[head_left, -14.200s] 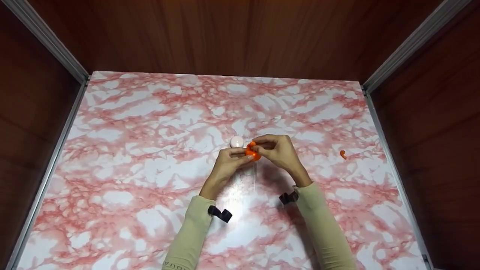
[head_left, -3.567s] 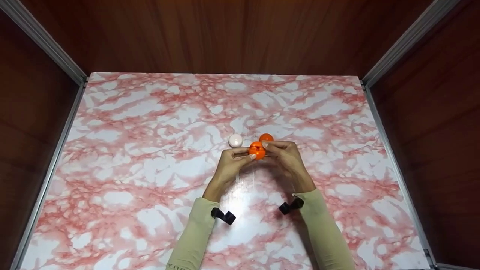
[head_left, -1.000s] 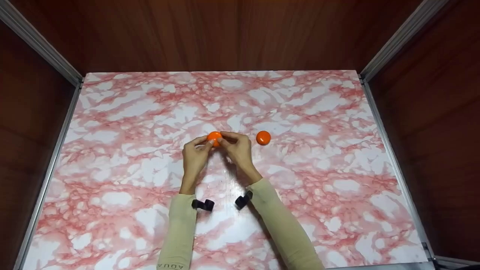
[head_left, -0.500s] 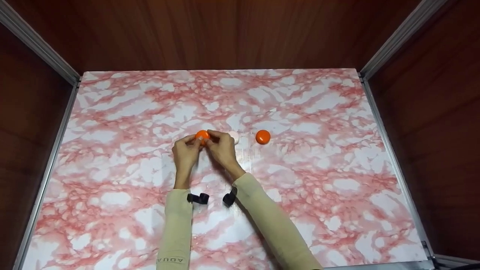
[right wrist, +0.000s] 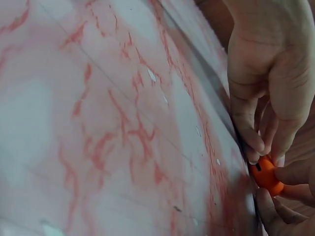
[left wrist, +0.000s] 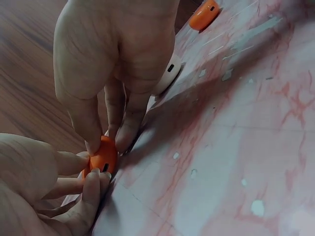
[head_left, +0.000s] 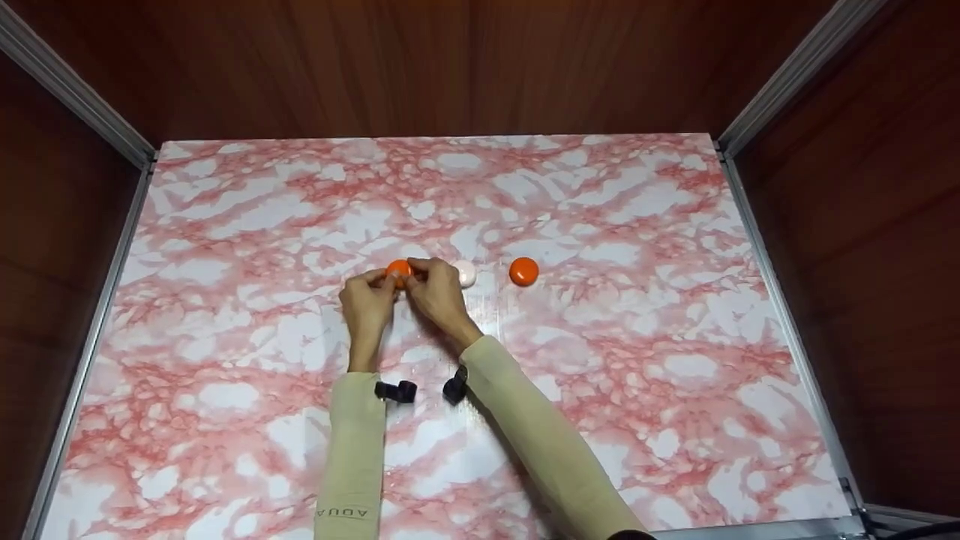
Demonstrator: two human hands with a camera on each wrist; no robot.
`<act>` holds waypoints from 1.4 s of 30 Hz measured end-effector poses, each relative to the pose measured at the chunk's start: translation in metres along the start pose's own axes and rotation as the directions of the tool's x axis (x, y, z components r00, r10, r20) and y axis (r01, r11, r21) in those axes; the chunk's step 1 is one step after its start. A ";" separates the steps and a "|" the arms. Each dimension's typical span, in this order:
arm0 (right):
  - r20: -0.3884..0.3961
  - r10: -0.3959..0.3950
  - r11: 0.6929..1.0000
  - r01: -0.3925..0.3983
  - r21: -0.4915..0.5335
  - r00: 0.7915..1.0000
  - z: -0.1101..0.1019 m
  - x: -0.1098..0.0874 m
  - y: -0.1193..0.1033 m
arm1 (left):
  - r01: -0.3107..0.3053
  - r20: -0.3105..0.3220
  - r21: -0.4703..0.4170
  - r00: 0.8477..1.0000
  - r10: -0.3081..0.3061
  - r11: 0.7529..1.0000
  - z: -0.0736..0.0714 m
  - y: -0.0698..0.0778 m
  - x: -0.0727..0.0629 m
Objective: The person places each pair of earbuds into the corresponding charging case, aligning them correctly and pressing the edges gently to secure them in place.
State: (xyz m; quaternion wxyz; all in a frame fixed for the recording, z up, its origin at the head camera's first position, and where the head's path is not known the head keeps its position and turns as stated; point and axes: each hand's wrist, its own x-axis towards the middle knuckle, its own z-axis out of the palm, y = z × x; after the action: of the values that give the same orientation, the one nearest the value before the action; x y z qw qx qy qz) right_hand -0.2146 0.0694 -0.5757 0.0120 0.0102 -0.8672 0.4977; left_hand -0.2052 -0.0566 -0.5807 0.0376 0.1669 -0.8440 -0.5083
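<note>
An orange earbud charging case (head_left: 399,271) with its lid down is at the table surface, left of the middle. My left hand (head_left: 366,306) pinches it from the left with fingers and thumb. From the other side my right hand (head_left: 439,294) pinches the same case. The case's charging port shows dark on the orange shell (left wrist: 104,156) in the left wrist view. A white earbud case (head_left: 466,274) lies just right of my right hand, partly behind it. Farther right lies a second orange earbud case (head_left: 524,271), untouched.
The cases are on a red-and-white marbled table (head_left: 637,420). Brown wooden panels (head_left: 420,67) with metal corner rails stand along its back and sides. A black wrist camera (head_left: 397,391) sits on each sleeve.
The held case stood open in both hands near the middle; now it is closed. Both hands have carried it left past the white case. The loose orange earbud at the right is gone from view.
</note>
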 end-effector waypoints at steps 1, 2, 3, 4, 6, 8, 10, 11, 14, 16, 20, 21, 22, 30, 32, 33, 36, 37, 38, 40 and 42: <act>0.003 -0.003 1.000 0.003 -0.003 1.000 0.000 0.000 0.000 | 0.001 -0.002 -0.006 1.000 -0.001 1.000 0.001 0.000 0.000; 0.006 -0.007 1.000 0.007 -0.005 1.000 -0.001 0.000 0.001 | 0.003 -0.004 -0.011 1.000 -0.003 1.000 0.001 0.000 0.000; 0.007 -0.011 1.000 0.012 -0.008 1.000 -0.001 0.000 0.001 | 0.003 -0.005 -0.017 1.000 -0.003 1.000 0.002 -0.001 0.000; 0.009 -0.015 1.000 0.015 -0.012 1.000 -0.001 0.000 0.002 | 0.005 -0.005 -0.025 1.000 -0.005 1.000 0.002 -0.001 0.001; 0.009 -0.024 1.000 0.025 -0.018 1.000 -0.001 0.000 0.003 | 0.014 -0.005 -0.037 1.000 -0.014 0.999 0.003 -0.001 0.001; 0.005 -0.032 0.999 0.032 -0.019 0.999 -0.001 0.000 0.004 | 0.024 -0.004 -0.043 1.000 -0.025 0.999 0.003 -0.001 0.001; 0.000 -0.037 0.999 0.037 -0.018 0.999 -0.001 -0.001 0.005 | 0.033 0.003 -0.051 0.999 -0.033 0.998 0.003 0.000 0.001; -0.001 -0.040 0.999 0.040 -0.018 0.999 -0.001 -0.001 0.005 | 0.037 0.006 -0.053 0.999 -0.036 0.998 0.003 0.000 0.001; 0.002 -0.042 0.999 0.042 -0.025 0.999 0.000 0.000 0.005 | 0.044 0.015 -0.057 0.999 -0.043 0.997 0.002 0.001 0.000; 0.012 -0.040 0.999 0.040 -0.032 0.999 -0.001 0.000 0.005 | 0.050 0.017 -0.055 0.999 -0.049 0.997 0.002 0.002 0.000; 0.044 -0.016 0.999 0.017 -0.030 0.999 -0.003 0.000 0.005 | 0.064 0.023 -0.045 0.998 -0.063 0.997 0.001 0.002 -0.001; 0.052 -0.009 0.999 0.011 -0.031 0.999 -0.003 0.000 0.005 | 0.068 0.023 -0.039 0.997 -0.067 0.997 0.001 0.002 -0.001; 0.060 -0.004 0.999 0.006 -0.033 0.998 -0.004 0.001 0.005 | 0.072 0.023 -0.034 0.997 -0.071 0.997 0.001 0.002 0.000; 0.088 0.033 0.999 -0.031 -0.029 0.996 -0.013 0.002 0.003 | 0.100 0.043 -0.021 0.994 -0.099 0.995 0.001 0.004 0.003; 0.096 0.046 0.999 -0.044 -0.022 0.994 -0.015 0.001 0.002 | 0.107 0.051 -0.022 0.993 -0.106 0.994 0.001 0.004 0.004; 0.098 0.052 0.999 -0.051 -0.017 0.994 -0.016 0.000 0.002 | 0.110 0.053 -0.019 0.993 -0.108 0.994 0.001 0.004 0.004; 0.099 0.059 0.998 -0.060 0.010 0.993 -0.021 -0.003 0.002 | 0.112 0.047 -0.007 0.993 -0.111 0.994 0.000 0.002 0.002; 0.100 0.060 0.998 -0.063 0.029 0.993 -0.024 -0.005 0.002 | 0.109 0.041 -0.001 0.993 -0.108 0.994 -0.001 0.002 0.002; 0.102 0.061 0.997 -0.066 0.051 0.993 -0.026 -0.006 0.002 | 0.106 0.034 0.003 0.994 -0.106 0.994 -0.002 0.002 0.001; 0.110 0.058 0.992 -0.070 0.108 0.992 -0.033 -0.008 0.001 | 0.098 0.009 0.011 0.995 -0.098 0.995 -0.005 0.002 0.000; 0.110 0.048 0.986 -0.065 0.154 0.993 -0.042 -0.009 0.001 | 0.089 -0.014 0.027 0.996 -0.089 0.996 -0.009 0.002 -0.001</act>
State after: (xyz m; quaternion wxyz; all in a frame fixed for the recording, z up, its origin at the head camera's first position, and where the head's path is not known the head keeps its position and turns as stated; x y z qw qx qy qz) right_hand -0.2048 0.1061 -0.5557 -0.0491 0.0131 -0.8245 0.5636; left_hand -0.2029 -0.0634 -0.5741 0.0179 0.2080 -0.8424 -0.4968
